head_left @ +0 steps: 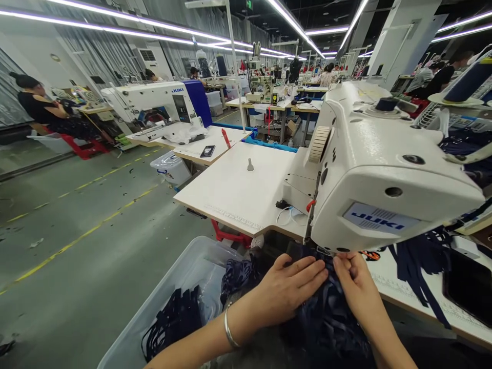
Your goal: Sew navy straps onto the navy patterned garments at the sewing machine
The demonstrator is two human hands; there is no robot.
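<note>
- Left hand: laid flat, fingers long and together, pressing on the dark navy, strappy-looking cloth. No grip visible.
- Right hand: fingers curled, thumb tip down; looks like a pinch on the same cloth. Exact contact partly hidden.
- Cloth sits between the hands, top edge under the white, glossy sewing machine head with blue JUKI lettering, the rest hanging toward the lap.
- Main risk, my call: finger strike. Both sets of fingertips are right by the underside of the head. Needle not visible, so can't judge the margin.
- Skewed feed: flat palm one side, pinch the other. Uneven pull would twist the layers or pucker the edge.
- Drag: loose cloth hangs below the work. Its weight, or a snag on the translucent plastic bin beside it, could pull the edge off line.
- Tangle: dark navy strips hang over the right-hand table edge; a stray one could get swept in by the right forearm.
- Small orange-and-black object lies just beside the right fingertips, too blurred to identify. Could catch cloth or knuckles.
- Shiny silver bangle on the left wrist: could hook a loop of the strappy stuff.
</note>
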